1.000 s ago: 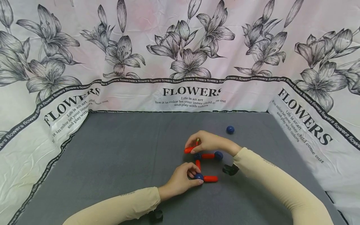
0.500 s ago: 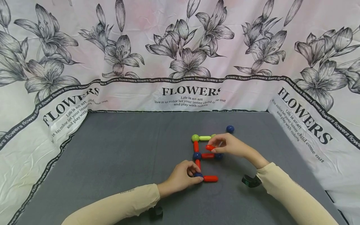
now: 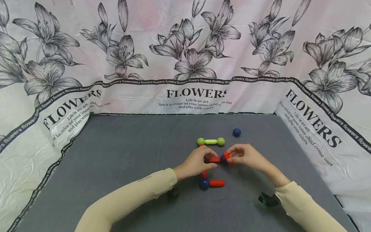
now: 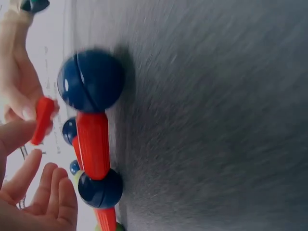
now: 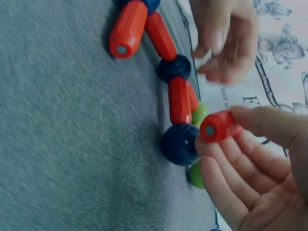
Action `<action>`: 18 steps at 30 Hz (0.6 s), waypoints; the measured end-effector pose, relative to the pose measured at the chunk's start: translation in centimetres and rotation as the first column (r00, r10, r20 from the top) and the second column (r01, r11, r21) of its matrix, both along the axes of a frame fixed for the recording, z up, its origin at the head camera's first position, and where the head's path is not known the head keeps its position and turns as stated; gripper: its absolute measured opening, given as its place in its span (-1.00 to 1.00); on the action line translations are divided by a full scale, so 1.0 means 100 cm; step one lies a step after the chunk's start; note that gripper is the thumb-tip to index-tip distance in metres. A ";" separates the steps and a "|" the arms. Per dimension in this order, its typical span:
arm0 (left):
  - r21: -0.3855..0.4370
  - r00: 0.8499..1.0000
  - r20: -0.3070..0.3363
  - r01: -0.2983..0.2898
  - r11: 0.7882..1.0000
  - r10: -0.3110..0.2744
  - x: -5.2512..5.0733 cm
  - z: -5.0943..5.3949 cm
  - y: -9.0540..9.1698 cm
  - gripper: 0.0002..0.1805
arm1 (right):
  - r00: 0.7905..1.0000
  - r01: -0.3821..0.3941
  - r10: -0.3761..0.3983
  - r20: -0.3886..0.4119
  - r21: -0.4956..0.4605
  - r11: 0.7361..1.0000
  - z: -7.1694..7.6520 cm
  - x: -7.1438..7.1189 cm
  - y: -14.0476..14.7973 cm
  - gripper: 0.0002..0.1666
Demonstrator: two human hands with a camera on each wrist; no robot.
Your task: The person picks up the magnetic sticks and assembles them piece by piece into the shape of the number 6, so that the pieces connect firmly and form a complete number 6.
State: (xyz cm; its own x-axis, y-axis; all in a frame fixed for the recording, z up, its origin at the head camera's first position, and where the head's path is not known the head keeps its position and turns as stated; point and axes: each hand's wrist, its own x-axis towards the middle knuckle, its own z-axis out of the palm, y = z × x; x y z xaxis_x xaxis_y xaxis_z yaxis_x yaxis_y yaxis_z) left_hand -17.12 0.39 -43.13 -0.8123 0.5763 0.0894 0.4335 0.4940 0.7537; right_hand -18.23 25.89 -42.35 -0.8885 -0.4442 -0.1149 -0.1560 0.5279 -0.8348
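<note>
Between thumb and fingers my right hand (image 3: pixel 244 155) pinches a short red magnetic rod (image 5: pixel 219 126), beside the blue ball (image 5: pixel 180 144) at the right end of the middle row. My left hand (image 3: pixel 198 163) hovers over that row with fingers extended, holding nothing; in the right wrist view a gap shows between it and the pieces. Below it, the near blue ball (image 3: pixel 204 183) joins a red rod (image 3: pixel 216 183) pointing right. The middle blue ball (image 4: pixel 100 187) is mostly hidden by my left hand in the head view.
At the far end of the build, a light green rod (image 3: pixel 210 141) links two green balls (image 3: pixel 201 141). A loose blue ball (image 3: pixel 236 132) lies farther back on the grey table (image 3: pixel 130 145). Printed flower cloth (image 3: pixel 191 100) borders the table.
My left hand has left the near blue ball and moved up and right over the middle row. My right hand has carried the red rod rightward, down to the right-end blue ball.
</note>
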 end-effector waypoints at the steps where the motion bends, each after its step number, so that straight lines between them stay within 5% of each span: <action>1: -0.023 1.000 -0.007 0.004 1.000 -0.004 -0.004 0.000 0.003 -0.66 | 1.000 0.014 -0.014 0.015 -0.007 1.000 -0.001 0.002 0.000 -0.69; 10: -0.186 0.992 -0.070 0.090 0.978 -0.105 -0.031 -0.005 0.026 -0.60 | 0.977 0.157 -0.155 0.143 -0.003 0.988 -0.001 0.019 -0.007 -0.62; 18: -0.278 0.982 -0.086 0.140 0.950 -0.170 -0.039 -0.009 0.031 -0.60 | 0.962 0.190 -0.188 0.198 0.006 0.982 -0.009 0.030 -0.011 -0.63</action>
State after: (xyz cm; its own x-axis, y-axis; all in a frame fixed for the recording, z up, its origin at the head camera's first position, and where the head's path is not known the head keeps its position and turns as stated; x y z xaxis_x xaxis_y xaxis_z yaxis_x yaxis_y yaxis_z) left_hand -20.97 3.47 -44.07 -0.7052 0.7090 -0.0048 0.5922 0.5926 0.5460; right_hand -15.25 24.75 -43.25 -0.9169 -0.2727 -0.2913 0.1136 0.5213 -0.8458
